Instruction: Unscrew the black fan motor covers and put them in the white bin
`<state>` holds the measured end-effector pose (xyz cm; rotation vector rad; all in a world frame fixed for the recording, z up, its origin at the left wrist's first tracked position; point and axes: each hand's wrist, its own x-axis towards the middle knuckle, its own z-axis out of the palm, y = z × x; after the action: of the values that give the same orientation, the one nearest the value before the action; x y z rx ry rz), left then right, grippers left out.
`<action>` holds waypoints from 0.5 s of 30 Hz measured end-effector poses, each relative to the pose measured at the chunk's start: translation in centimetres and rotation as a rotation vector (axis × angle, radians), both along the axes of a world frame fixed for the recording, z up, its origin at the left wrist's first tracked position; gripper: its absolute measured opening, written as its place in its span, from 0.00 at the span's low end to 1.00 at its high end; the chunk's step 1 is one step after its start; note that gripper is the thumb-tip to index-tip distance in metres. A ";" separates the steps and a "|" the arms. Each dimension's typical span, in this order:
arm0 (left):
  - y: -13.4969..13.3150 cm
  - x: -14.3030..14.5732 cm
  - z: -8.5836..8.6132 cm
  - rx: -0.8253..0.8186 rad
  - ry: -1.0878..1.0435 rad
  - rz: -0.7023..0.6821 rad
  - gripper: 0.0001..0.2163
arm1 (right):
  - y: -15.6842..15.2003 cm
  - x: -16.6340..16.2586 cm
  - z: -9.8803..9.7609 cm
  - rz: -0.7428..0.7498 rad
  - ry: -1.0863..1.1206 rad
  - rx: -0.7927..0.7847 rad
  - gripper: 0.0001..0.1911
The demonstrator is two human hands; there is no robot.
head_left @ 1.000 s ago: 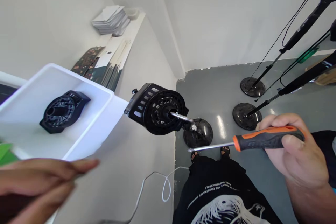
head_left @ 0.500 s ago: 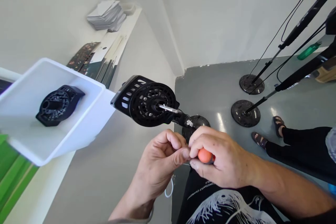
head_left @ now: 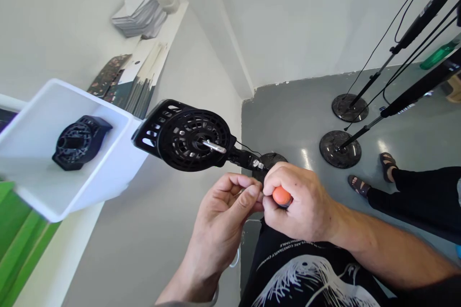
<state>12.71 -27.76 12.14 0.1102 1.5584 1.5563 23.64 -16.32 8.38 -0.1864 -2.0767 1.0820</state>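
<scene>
A black round fan-motor housing (head_left: 183, 136) with a metal shaft juts over the table's edge, a small nut on its far end (head_left: 256, 164). My right hand (head_left: 298, 208) is wrapped round an orange-and-black screwdriver (head_left: 281, 196), held just below that nut. My left hand (head_left: 223, 223) meets it with thumb and forefinger pinched at the screwdriver's tip; what they pinch is too small to make out. A second black housing part (head_left: 79, 141) lies in a white tray (head_left: 118, 172) at the left.
A white table (head_left: 169, 230) runs along the wall, with stacked papers (head_left: 139, 14) and booklets (head_left: 126, 84) at its far end and a white cable by its edge. Black stand bases (head_left: 340, 148) sit on the grey floor. Another person's sandalled foot (head_left: 360, 186) is at the right.
My left hand came up from the lower left and joined my right hand. The screwdriver, first held out level, now sits enclosed in my right fist below the nut. The view shifted slightly.
</scene>
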 end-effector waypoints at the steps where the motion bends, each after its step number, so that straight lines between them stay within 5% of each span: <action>1: -0.1 0.0 -0.1 -0.002 -0.021 -0.033 0.24 | 0.1 0.0 0.1 0.009 0.017 0.001 0.11; 9: -1.4 -1.5 0.1 0.036 -0.134 -0.347 0.20 | 0.8 0.2 1.2 0.220 0.032 -0.017 0.09; 12: -1.5 -1.9 0.8 0.061 -0.072 -0.320 0.18 | 2.0 0.5 1.6 0.210 0.101 -0.112 0.10; 15: -1.5 -2.0 1.4 0.099 0.082 -0.217 0.15 | 4.6 1.3 3.0 0.102 0.296 -0.427 0.11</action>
<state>10.72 -29.24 13.53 0.3907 1.4790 1.4716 24.95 -11.73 11.37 -0.1208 -1.5900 1.5110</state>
